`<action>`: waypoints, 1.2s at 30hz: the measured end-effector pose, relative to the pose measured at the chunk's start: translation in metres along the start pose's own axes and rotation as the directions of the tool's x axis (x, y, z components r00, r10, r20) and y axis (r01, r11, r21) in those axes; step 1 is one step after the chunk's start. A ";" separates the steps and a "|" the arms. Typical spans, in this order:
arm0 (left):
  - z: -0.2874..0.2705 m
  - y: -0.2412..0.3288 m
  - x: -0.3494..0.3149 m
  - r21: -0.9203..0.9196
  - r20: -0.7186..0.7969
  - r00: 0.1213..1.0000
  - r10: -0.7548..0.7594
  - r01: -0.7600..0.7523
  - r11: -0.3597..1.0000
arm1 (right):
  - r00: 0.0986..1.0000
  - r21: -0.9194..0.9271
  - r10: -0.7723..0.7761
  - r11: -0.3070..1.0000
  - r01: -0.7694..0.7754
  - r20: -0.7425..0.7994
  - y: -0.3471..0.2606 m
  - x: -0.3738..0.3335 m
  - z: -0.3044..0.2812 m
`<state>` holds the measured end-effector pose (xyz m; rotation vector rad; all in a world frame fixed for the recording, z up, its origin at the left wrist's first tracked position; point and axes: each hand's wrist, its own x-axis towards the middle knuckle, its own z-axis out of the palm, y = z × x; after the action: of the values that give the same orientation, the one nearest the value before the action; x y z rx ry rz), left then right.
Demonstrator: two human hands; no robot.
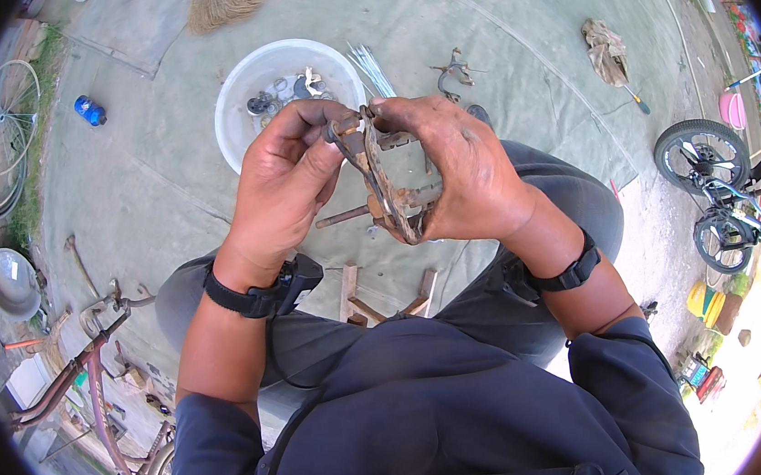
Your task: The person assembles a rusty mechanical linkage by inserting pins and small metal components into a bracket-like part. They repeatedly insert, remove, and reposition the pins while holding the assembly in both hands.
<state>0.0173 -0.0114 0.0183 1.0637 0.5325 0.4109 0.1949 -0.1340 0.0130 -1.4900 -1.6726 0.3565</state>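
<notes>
While the rusty pedal (377,183) is hanging in the air in front of the lap, both hands are holding it. The left hand (280,188) is pinching its top end with thumb and fingers. The right hand (474,164) is gripping the other side, its fingers curling around the pedal. A thin axle (342,215) is poking out to the left. The step in hand looks like working on that top end, but the fingers are hiding the fine part. The next move seems to be calling for a firm right hand and small, careful left fingers. Below, a green sheet (534,122) is covering the ground. Just past the hands, a white tub (226,115) is holding small parts (259,103), and thin rods (371,69) are lying beside it. Farther out, a rag (605,51) and a bike (707,154) are showing on the right, and a blue can (91,111) is sitting on the left.
</notes>
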 end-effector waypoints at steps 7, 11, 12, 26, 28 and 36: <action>-0.001 -0.001 0.003 0.000 -0.044 0.999 -0.026 0.026 1.000 | 1.000 0.006 -0.027 1.000 0.027 0.007 0.000 0.001 0.001; -0.003 -0.001 0.005 0.008 -0.059 0.997 -0.056 0.056 0.998 | 0.999 0.001 -0.029 1.000 0.029 0.025 0.001 0.001 0.002; -0.004 0.000 0.006 0.026 -0.062 0.995 -0.072 0.074 0.997 | 0.999 0.006 -0.038 0.999 0.038 0.017 0.001 0.001 0.003; -0.001 0.005 0.007 0.088 -0.058 0.991 -0.122 0.127 0.988 | 1.000 0.044 0.004 0.999 -0.006 0.029 -0.001 -0.002 0.005; -0.001 0.004 0.007 0.120 -0.068 0.992 -0.104 0.112 0.986 | 1.000 0.048 -0.012 0.999 0.012 0.009 0.000 -0.002 0.006; -0.003 0.007 0.006 0.052 -0.044 0.987 -0.157 0.160 0.986 | 1.000 0.061 -0.029 0.998 0.029 -0.011 0.002 -0.004 0.009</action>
<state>0.0201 -0.0030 0.0222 1.0598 0.6622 0.2786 0.1894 -0.1346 0.0049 -1.4193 -1.6597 0.3803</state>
